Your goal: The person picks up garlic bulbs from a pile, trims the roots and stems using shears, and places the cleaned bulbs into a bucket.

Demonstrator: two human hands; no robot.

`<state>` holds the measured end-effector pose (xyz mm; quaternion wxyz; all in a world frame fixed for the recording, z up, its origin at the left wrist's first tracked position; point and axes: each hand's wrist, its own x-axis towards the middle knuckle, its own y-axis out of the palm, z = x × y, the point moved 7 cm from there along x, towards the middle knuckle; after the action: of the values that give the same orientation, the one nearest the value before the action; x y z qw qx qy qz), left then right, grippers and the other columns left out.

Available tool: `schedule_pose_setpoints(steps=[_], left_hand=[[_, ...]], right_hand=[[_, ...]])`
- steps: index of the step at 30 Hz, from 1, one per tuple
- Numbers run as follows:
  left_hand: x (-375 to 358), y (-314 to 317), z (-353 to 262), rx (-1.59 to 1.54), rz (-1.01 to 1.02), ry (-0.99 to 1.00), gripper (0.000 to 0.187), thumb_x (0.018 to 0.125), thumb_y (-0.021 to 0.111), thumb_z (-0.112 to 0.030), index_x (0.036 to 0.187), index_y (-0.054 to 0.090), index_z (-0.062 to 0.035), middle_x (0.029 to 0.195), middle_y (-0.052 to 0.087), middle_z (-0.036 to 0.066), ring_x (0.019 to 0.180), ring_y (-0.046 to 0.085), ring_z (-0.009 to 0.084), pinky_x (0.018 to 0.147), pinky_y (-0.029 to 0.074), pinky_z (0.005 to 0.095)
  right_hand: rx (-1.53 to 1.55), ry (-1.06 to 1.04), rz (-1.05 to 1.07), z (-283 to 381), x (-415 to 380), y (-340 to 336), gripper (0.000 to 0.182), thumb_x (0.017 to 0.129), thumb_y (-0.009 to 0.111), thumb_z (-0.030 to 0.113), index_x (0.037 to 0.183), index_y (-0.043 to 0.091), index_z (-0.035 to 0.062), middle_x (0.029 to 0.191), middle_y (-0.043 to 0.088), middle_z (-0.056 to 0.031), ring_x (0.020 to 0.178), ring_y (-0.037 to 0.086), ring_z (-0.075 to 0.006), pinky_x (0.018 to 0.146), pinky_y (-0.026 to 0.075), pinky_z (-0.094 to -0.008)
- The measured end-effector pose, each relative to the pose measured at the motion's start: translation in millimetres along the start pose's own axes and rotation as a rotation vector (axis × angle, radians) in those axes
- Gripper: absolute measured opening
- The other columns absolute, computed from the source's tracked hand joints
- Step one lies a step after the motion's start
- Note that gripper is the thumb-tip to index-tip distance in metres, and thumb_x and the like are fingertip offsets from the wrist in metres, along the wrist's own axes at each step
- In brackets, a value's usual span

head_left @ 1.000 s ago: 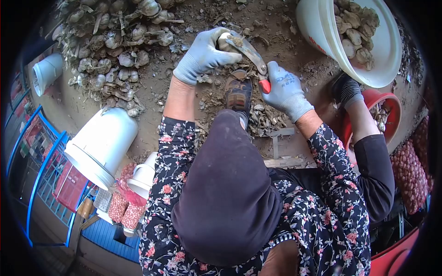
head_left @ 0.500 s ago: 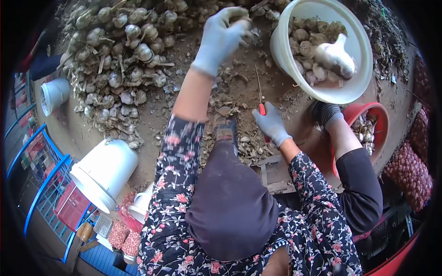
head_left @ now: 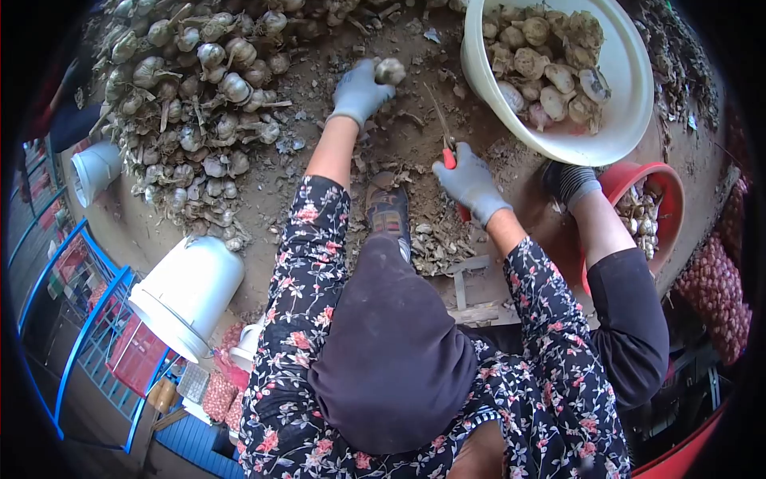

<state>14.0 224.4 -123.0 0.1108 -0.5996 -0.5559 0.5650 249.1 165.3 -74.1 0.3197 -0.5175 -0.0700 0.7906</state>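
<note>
My left hand (head_left: 358, 93), in a pale grey-blue glove, is closed on a garlic bulb (head_left: 391, 71) over the dirt floor, the bulb showing at its fingertips. To its left lies a large heap of garlic (head_left: 211, 104) with dry stalks. My gloved right hand (head_left: 472, 188) is wrapped round red-handled shears (head_left: 444, 126), whose long, narrow blades point up and away. Beyond them, at the upper right, stands a white tub (head_left: 558, 156) holding trimmed garlic bulbs (head_left: 550, 76).
A red basin (head_left: 670, 211) with garlic stands beside my leg at the right. White buckets (head_left: 187, 295) and a blue metal rail (head_left: 76, 319) are on the left. Net sacks (head_left: 714, 291) lie at the far right. Dry scraps (head_left: 435, 247) cover the floor by my shoe (head_left: 387, 207).
A large pale bulb seen above the white tub is no longer there. My left hand has come down and slightly left, a garlic bulb now showing in it. My right hand still grips the shears.
</note>
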Motion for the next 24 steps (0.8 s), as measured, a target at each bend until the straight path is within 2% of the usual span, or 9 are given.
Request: schedule_pose_setpoints(steps=[4, 6, 7, 8, 10, 15, 17, 19, 24], left_hand=[[-16, 8, 9, -0.235, -0.051, 0.003, 0.058, 0.070, 0.073, -0.038, 0.114, 0.054, -0.0050, 0.107, 0.065, 0.019, 0.101, 0.061, 0.0351, 0.086, 0.049, 0.0432], [-18, -3, 1, 0.053, -0.063, -0.113, 0.063, 0.073, 0.073, -0.039, 0.121, 0.048, -0.0076, 0.117, 0.059, 0.018, 0.102, 0.061, 0.0357, 0.087, 0.049, 0.0436], [-20, -8, -5, 0.109, -0.085, -0.114, 0.067, 0.074, 0.073, -0.038, 0.128, 0.043, -0.0112, 0.127, 0.050, 0.016, 0.105, 0.059, 0.0353, 0.087, 0.049, 0.0439], [-18, -5, -2, 0.105, -0.080, -0.120, 0.067, 0.074, 0.073, -0.038, 0.128, 0.043, -0.0112, 0.127, 0.050, 0.016, 0.105, 0.059, 0.0353, 0.087, 0.049, 0.0439], [-9, 3, -17, 0.096, -0.120, 0.219, 0.066, 0.074, 0.072, -0.033, 0.131, 0.042, -0.0152, 0.131, 0.044, 0.015, 0.110, 0.057, 0.0346, 0.087, 0.049, 0.0439], [-10, 1, -12, -0.117, -0.248, 0.318, 0.062, 0.072, 0.074, -0.032, 0.127, 0.049, -0.0166, 0.122, 0.052, 0.016, 0.108, 0.056, 0.0350, 0.090, 0.047, 0.0425], [-31, -7, -18, -0.049, -0.129, 0.242, 0.063, 0.070, 0.075, -0.034, 0.125, 0.053, -0.0156, 0.117, 0.055, 0.015, 0.106, 0.057, 0.0336, 0.090, 0.047, 0.0418], [-45, -14, -19, -0.005, -0.138, 0.263, 0.064, 0.068, 0.077, -0.035, 0.124, 0.054, -0.0150, 0.114, 0.056, 0.015, 0.103, 0.058, 0.0326, 0.088, 0.048, 0.0407], [-74, -32, -34, 0.138, -0.117, 0.295, 0.065, 0.070, 0.076, -0.040, 0.125, 0.052, -0.0158, 0.114, 0.054, 0.014, 0.103, 0.059, 0.0321, 0.086, 0.049, 0.0422]], right_hand=[[-0.119, 0.066, 0.103, 1, -4, 6, 0.051, 0.080, 0.055, 0.039, 0.111, 0.049, -0.0009, 0.106, 0.061, -0.0283, 0.101, 0.060, -0.0402, 0.088, 0.045, -0.0452], [-0.165, 0.079, 0.094, 3, -4, 12, 0.052, 0.081, 0.055, 0.039, 0.113, 0.048, -0.0005, 0.107, 0.061, -0.0281, 0.102, 0.060, -0.0398, 0.089, 0.045, -0.0453], [-0.202, 0.094, 0.087, 2, -5, 16, 0.052, 0.081, 0.055, 0.040, 0.114, 0.047, -0.0001, 0.108, 0.060, -0.0280, 0.102, 0.060, -0.0394, 0.089, 0.045, -0.0454], [-0.207, 0.096, 0.094, 2, -3, 21, 0.052, 0.081, 0.055, 0.040, 0.114, 0.047, -0.0001, 0.108, 0.060, -0.0280, 0.102, 0.060, -0.0394, 0.089, 0.045, -0.0454], [-0.177, 0.117, 0.070, 0, 0, 25, 0.053, 0.081, 0.055, 0.039, 0.116, 0.046, 0.0003, 0.108, 0.060, -0.0272, 0.103, 0.059, -0.0396, 0.089, 0.045, -0.0454], [-0.125, 0.051, -0.023, 8, 4, 20, 0.053, 0.081, 0.055, 0.039, 0.115, 0.045, -0.0001, 0.107, 0.060, -0.0268, 0.102, 0.058, -0.0404, 0.090, 0.045, -0.0454], [-0.123, 0.005, -0.053, 11, 4, 18, 0.054, 0.081, 0.056, 0.040, 0.115, 0.045, -0.0004, 0.107, 0.060, -0.0271, 0.102, 0.058, -0.0408, 0.090, 0.045, -0.0455], [-0.068, -0.135, -0.108, 25, 0, 11, 0.055, 0.080, 0.057, 0.042, 0.114, 0.046, -0.0003, 0.106, 0.060, -0.0271, 0.101, 0.058, -0.0404, 0.089, 0.045, -0.0452], [-0.051, -0.149, -0.031, 41, -5, 8, 0.050, 0.080, 0.058, 0.041, 0.108, 0.050, 0.0006, 0.097, 0.062, -0.0267, 0.095, 0.060, -0.0406, 0.085, 0.046, -0.0459]])
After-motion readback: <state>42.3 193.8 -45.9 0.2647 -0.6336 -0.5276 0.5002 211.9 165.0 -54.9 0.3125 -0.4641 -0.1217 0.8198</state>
